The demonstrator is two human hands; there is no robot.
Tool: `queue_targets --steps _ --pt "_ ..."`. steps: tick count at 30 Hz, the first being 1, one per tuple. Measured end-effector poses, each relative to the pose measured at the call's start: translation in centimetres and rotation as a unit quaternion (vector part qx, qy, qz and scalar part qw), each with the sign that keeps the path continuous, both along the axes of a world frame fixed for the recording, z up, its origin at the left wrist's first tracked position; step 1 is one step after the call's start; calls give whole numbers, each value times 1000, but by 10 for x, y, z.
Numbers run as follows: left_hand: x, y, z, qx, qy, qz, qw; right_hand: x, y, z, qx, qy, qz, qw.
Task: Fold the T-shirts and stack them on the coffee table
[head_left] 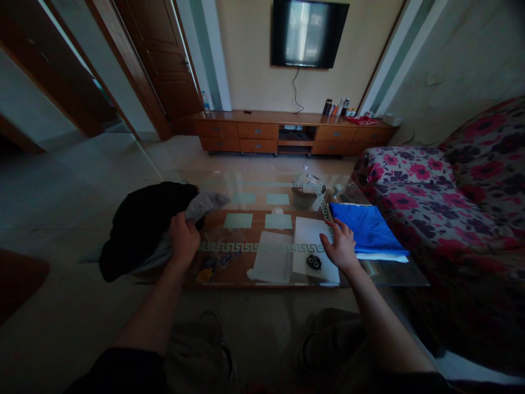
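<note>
At the left of the glass table, my left hand [184, 236] is closed on a light grey cloth [206, 204], part of which sticks out past the fingers. A bunched black garment [143, 224] lies right beside it, over the table's left end. My right hand [341, 244] holds nothing; its fingers are apart, close to the left edge of a folded blue cloth [369, 229]. Whether the fingertips touch that cloth I cannot tell. Pale cloth shows under the blue one. A small black object with two round eye-like marks [314, 262] is just left of my right hand.
White sheets [274, 257] and a plastic packet [225, 253] show at the glass table [246, 186]. A waste bin [305, 196] is visible behind it, near a small glass jar [337, 191]. A flowered sofa [414, 180] borders the right side; a low TV cabinet [258, 131] runs along the wall.
</note>
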State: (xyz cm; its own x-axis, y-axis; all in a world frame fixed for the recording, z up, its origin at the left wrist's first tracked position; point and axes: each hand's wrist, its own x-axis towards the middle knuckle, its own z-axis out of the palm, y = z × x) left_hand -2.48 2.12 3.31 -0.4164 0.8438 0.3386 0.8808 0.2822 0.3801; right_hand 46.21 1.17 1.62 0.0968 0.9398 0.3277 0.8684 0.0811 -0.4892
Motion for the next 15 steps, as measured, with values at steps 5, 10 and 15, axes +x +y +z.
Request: queue_targets --steps 5,10,15 --pt "53 -25 38 194 -28 -95 976 -27 3 8 21 103 85 991" --pt "134 -61 37 91 -116 -345 927 -87 -32 9 -114 361 284 881" --pt "158 -69 23 -114 -186 -540 813 -124 -61 0 -256 545 242 761"
